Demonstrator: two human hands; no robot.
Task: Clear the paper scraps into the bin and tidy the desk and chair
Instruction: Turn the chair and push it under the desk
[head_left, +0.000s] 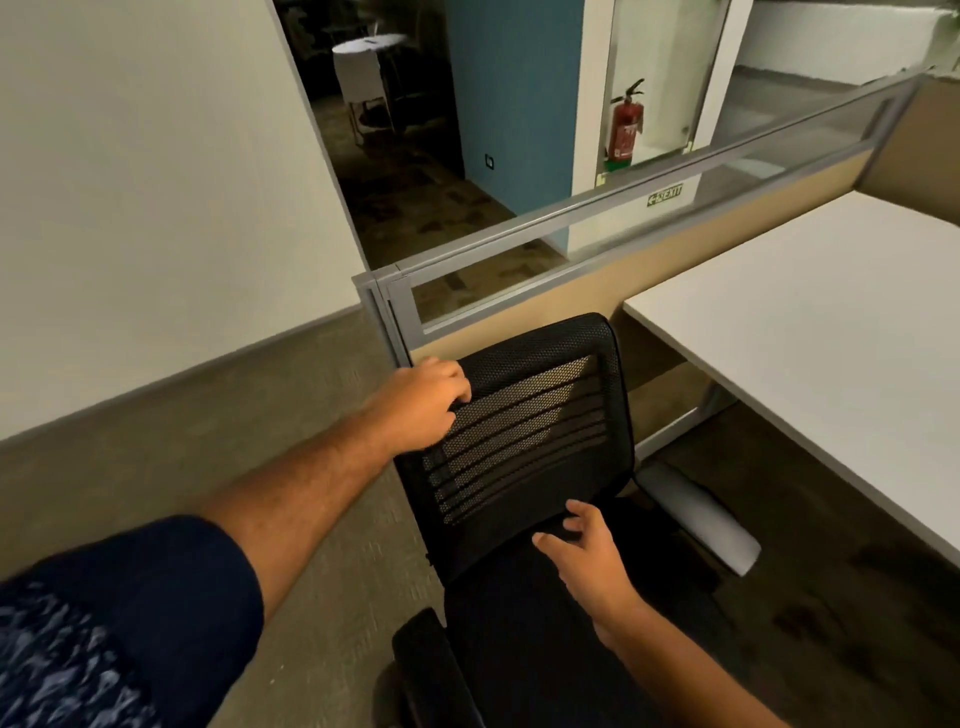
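A black mesh-backed office chair (524, 431) stands in the middle, just left of the white desk (831, 322). My left hand (421, 405) grips the upper left edge of the chair's backrest, fingers curled over the frame. My right hand (582, 551) sits at the lower edge of the backrest above the seat, fingers loosely spread and touching the mesh. One black armrest (431, 660) shows at the bottom. No paper scraps and no bin are in view.
A beige cubicle partition with a glass strip (597, 270) runs behind the chair and desk. A grey desk leg foot (701, 514) lies on the carpet to the right of the chair. A white wall stands left; a fire extinguisher (626, 124) hangs beyond.
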